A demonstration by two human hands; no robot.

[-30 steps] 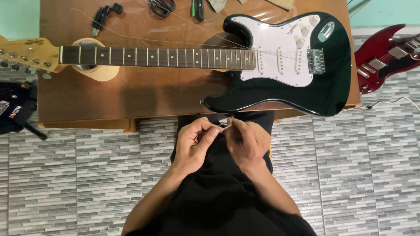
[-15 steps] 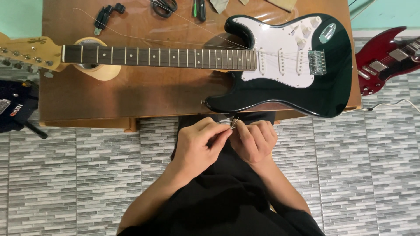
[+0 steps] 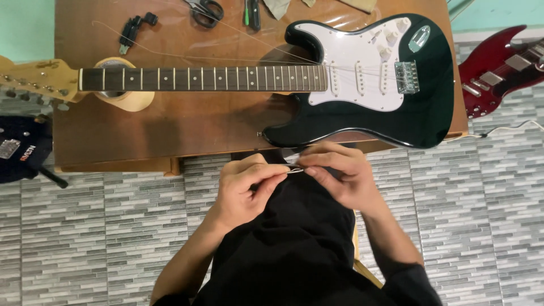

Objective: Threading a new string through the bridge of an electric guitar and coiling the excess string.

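Head view, looking straight down. Left hand (image 3: pixel 246 187) below the table edge, over the black-clothed lap, forearm coming up from lower left, wrist bent slightly, thumb and forefinger pressed together on the near end of a thin guitar string (image 3: pixel 296 170). Right hand (image 3: pixel 340 178) just beside it, forearm rising from lower right in a dark sleeve, fingers curled, thumb and forefinger pinched shut on the same string from the other side. Fingertips of both hands nearly touching, string a short pale glint between them; other fingers loosely folded, not spread.

Just beyond the hands, black electric guitar (image 3: pixel 368 85) with white pickguard flat on the brown wooden table (image 3: pixel 187 124), neck pointing left, resting on a roll of tape (image 3: pixel 122 102). Scissors (image 3: pixel 205 10), a screwdriver (image 3: pixel 254 12) and a small black string winder (image 3: pixel 135 28) at the far table edge. Red guitar (image 3: pixel 498 68) on the grey tiled floor to the right, dark bag (image 3: pixel 22 150) at left.
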